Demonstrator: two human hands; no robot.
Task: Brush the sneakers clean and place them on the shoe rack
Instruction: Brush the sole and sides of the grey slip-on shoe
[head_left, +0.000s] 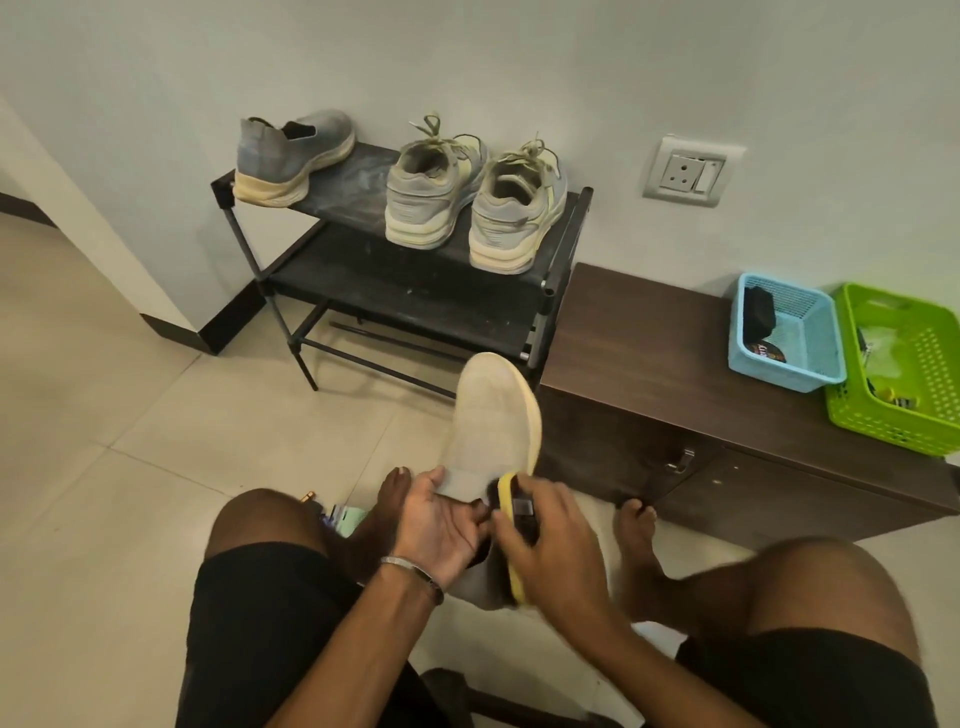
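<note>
Grey sneaker (488, 431) — yellow sole, black shoe rack (405, 291), blue basket (826, 353), green basket (930, 374).

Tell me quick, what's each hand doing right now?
Left hand: holds the grey sneaker, sole up, fingers under it.
Right hand: fingers curled round a dark brush, pressed against the sneaker's yellow edge.

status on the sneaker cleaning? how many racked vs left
Three sneakers sit on the shoe rack's top shelf: a grey slip-on and a laced pair. The fourth sneaker is held sole-up by the left hand while the right hand works a brush on it. Left: finish brushing, rack it.
</note>
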